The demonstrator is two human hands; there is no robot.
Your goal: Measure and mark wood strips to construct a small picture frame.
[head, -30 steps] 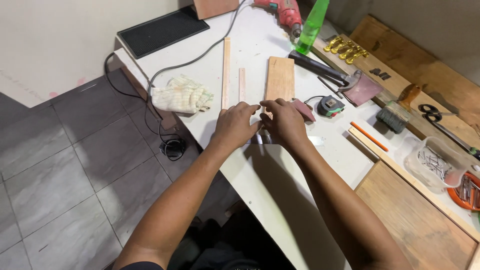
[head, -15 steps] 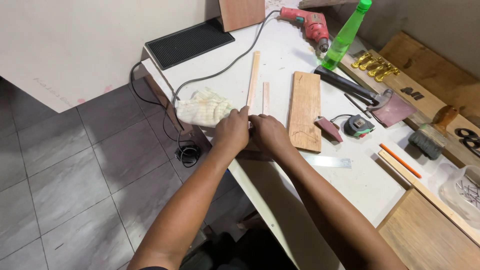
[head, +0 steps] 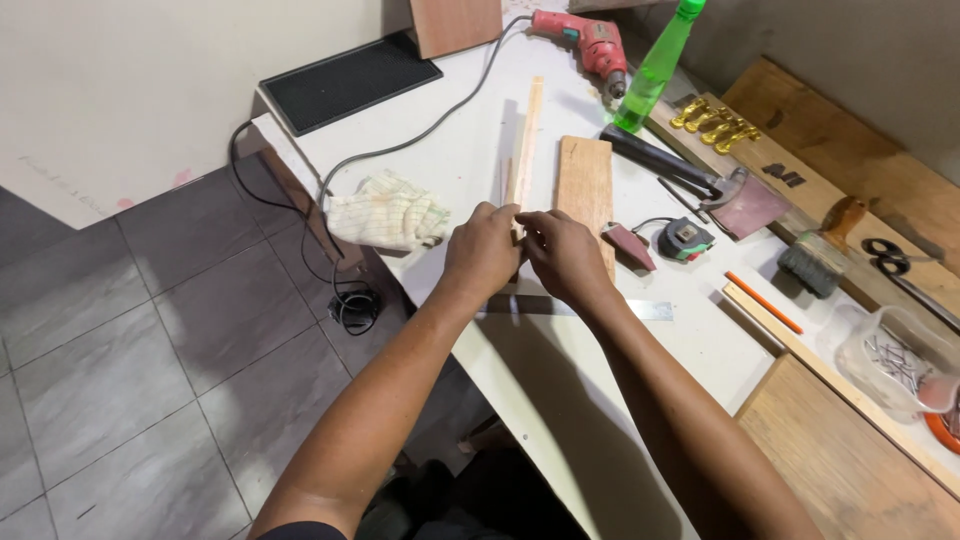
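Both hands meet at the near end of a thin wood strip [head: 524,150] lying on the white table [head: 470,160]. Left hand [head: 482,250] is curled w/ fingertips pinching the strip's near end from the left; right hand [head: 562,255] is also curled, thumb & fingers closing on the same end from the right, so the two hands are touching or nearly touching around it. What exactly sits between the fingertips is hidden, can't tell if there's a small item besides the strip. Strip's long axis runs straight away from the hands toward the far side of the table, slightly tilted right, far end pointing approx at the red drill [head: 590,40]. Left hand looks a bit nearer the strip's line; right hand sits between the strip and a short flat board [head: 585,185], which lies parallel just to the right of the strip. A steel ruler [head: 570,307] lies crosswise under the wrists, near the table edge. Elsewhere: cloth glove [head: 385,212] to the left, tape measure [head: 686,240] & a small dark wedge-shaped piece [head: 630,245] to the right, hammer [head: 680,170], green bottle [head: 655,70], black mat [head: 350,80] at the far corner.
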